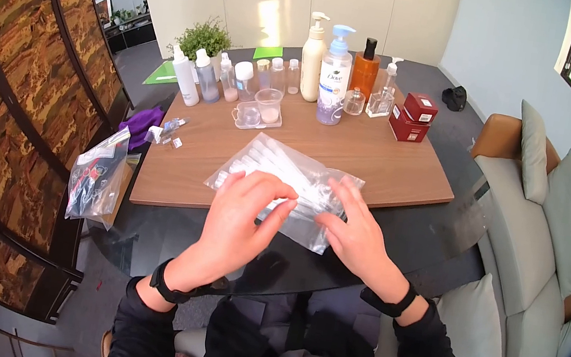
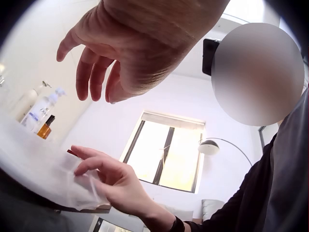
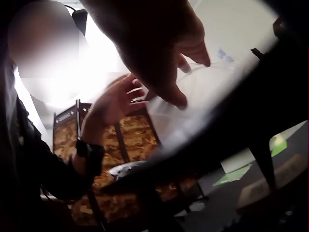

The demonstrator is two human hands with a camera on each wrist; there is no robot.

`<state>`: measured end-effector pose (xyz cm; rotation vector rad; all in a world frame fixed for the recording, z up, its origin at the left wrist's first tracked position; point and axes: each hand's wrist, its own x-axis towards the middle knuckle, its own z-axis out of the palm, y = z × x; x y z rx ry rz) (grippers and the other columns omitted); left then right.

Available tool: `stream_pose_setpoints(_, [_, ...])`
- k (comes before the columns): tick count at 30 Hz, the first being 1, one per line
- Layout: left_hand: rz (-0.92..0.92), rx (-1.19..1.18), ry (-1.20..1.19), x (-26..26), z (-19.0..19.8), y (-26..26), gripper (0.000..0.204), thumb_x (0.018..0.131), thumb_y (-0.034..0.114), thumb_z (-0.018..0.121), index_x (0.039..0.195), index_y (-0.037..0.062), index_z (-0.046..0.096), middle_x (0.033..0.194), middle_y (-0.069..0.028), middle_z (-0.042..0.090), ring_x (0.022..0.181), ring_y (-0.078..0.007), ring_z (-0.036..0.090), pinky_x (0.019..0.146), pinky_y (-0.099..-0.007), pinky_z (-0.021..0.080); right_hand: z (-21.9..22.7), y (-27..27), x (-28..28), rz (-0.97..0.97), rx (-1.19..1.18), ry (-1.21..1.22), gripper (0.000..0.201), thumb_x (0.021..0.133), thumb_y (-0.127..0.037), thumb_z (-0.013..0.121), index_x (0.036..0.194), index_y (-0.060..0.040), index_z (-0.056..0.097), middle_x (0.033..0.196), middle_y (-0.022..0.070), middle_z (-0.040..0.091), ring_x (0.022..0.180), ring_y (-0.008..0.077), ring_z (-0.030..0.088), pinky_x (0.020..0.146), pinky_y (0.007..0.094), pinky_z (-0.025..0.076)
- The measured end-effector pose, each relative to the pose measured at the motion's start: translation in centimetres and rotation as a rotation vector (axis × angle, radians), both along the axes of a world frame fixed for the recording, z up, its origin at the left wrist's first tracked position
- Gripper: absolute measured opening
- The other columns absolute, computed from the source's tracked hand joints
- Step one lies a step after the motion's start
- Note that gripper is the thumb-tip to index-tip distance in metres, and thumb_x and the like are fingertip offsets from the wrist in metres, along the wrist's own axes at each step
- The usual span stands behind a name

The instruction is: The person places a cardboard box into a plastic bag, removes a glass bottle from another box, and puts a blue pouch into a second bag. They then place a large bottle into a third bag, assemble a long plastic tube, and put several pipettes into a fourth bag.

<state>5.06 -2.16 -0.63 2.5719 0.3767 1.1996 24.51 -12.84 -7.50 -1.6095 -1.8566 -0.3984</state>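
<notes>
A clear plastic bag [image 1: 280, 166] with several white tube-like items in it lies at the wooden board's front edge. Over its left part is my left hand [image 1: 239, 219], fingers bent loosely with thumb and index near each other; nothing shows between them. My right hand [image 1: 358, 234] is at the bag's right end, fingers spread and slightly bent. In the left wrist view, my left hand [image 2: 140, 48] hangs in the air, and my right hand [image 2: 113, 183] touches the clear plastic. The right wrist view shows my right hand [image 3: 164, 58] dark against the bag.
Bottles stand along the board's back, among them a Dove pump bottle [image 1: 333, 86], an amber bottle [image 1: 365, 72] and red boxes [image 1: 409, 123]. A clear tray [image 1: 258, 124] holds small cups. At left are a purple cloth [image 1: 140, 127] and a filled plastic bag [image 1: 97, 176]; a sofa [image 1: 524, 214] is right.
</notes>
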Motion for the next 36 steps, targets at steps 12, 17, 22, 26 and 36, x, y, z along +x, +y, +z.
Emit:
stream_pose_setpoints(12, [0.041,0.015,0.112,1.7,-2.0,-0.6,0.051,0.069,0.025,0.084,0.108,0.0085,0.057,0.107,-0.0102,0.056,0.103,-0.0318,0.053,0.087,-0.0401,0.042,6.6,3.4,0.5,0.156,0.195,0.142,0.011,0.079,-0.007,0.068,0.089,-0.0078,0.064,0.088,0.0075,0.064,0.087,0.0288,0.061,0.077,0.0401,0.050])
stream_pose_setpoints(17, [0.109,0.259,-0.070,2.6,1.2,-0.1,0.041,0.067,0.015,0.083,0.099,0.0078,0.058,0.103,-0.0097,0.056,0.094,-0.0313,0.054,0.080,-0.0404,0.041,12.7,4.4,-0.3,0.161,0.247,0.010,0.007,0.080,-0.009,0.066,0.086,-0.0078,0.065,0.082,0.0082,0.066,0.082,0.0285,0.062,0.071,0.0388,0.050])
stream_pose_setpoints(22, [0.058,0.133,-0.199,2.6,3.0,-0.5,0.055,0.066,0.017,0.086,0.107,0.0071,0.052,0.115,-0.0134,0.049,0.107,-0.0323,0.051,0.088,-0.0432,0.043,17.7,4.5,-0.9,0.131,0.109,-0.065,0.009,0.077,-0.006,0.065,0.086,-0.0055,0.066,0.074,0.0097,0.066,0.070,0.0280,0.065,0.063,0.0363,0.050])
stream_pose_setpoints(26, [-0.175,-0.264,-0.209,2.4,2.2,-0.5,0.070,0.065,0.021,0.089,0.117,0.0063,0.044,0.127,-0.0184,0.041,0.120,-0.0360,0.044,0.094,-0.0459,0.043,17.9,5.1,-0.4,0.212,-0.019,-0.060,0.009,0.077,-0.008,0.063,0.085,-0.0042,0.066,0.070,0.0120,0.065,0.066,0.0290,0.065,0.061,0.0369,0.050])
stream_pose_setpoints(36, [0.094,0.328,0.009,1.2,5.5,-1.3,0.035,0.067,0.014,0.084,0.095,0.0115,0.063,0.137,-0.0177,0.039,0.129,-0.0400,0.036,0.105,-0.0493,0.032,18.5,7.4,0.1,0.250,-0.148,0.038,0.029,0.078,-0.005,0.067,0.107,-0.0055,0.063,0.080,0.0096,0.068,0.070,0.0212,0.066,0.066,0.0327,0.051])
